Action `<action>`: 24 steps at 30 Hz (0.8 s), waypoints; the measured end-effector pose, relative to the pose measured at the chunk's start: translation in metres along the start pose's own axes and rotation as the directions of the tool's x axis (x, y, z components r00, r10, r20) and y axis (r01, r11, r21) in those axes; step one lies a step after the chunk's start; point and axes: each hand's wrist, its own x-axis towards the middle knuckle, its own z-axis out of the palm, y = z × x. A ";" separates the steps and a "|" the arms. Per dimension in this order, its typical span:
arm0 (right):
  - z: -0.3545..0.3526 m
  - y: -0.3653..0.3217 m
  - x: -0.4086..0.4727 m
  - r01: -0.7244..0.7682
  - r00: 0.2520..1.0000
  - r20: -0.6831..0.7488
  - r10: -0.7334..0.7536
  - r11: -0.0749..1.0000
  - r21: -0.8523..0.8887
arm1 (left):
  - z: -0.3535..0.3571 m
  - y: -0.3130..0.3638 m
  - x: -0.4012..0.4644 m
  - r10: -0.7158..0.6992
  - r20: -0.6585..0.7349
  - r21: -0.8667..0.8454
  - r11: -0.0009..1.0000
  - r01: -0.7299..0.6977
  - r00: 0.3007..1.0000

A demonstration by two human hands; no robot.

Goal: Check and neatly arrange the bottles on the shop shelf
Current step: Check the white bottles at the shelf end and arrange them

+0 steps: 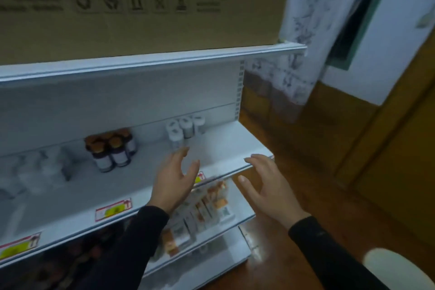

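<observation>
White metal shelf, middle tier of a shop rack. Standing on it: a cluster of white-capped bottles toward the right rear; a group of dark bottles with brown caps near the centre; blurred pale containers at the left. Price labels along the front edge. Lower shelf: packaged boxes.

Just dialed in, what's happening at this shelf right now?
A person is reaching toward the white shelf with both hands open and holding nothing. The left hand is nearest the small group of white bottles at the back right; the right hand hovers by the shelf's front edge. The brown-capped bottles stand clustered further left, untouched.
</observation>
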 end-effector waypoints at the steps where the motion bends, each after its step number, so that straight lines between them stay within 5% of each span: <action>1: 0.015 -0.003 0.015 0.011 0.999 0.030 -0.012 1.000 0.013 | -0.006 -0.014 0.007 -0.029 0.000 0.003 1.000 0.029 1.000; 10: 0.091 0.000 0.106 0.046 0.971 0.235 -0.049 0.999 0.018 | -0.003 -0.080 0.069 -0.194 -0.004 0.063 0.979 0.194 0.981; 24: 0.155 0.076 0.203 0.254 0.886 0.406 -0.223 0.967 -0.024 | 0.056 -0.078 0.159 -0.400 -0.153 0.114 0.901 0.418 0.904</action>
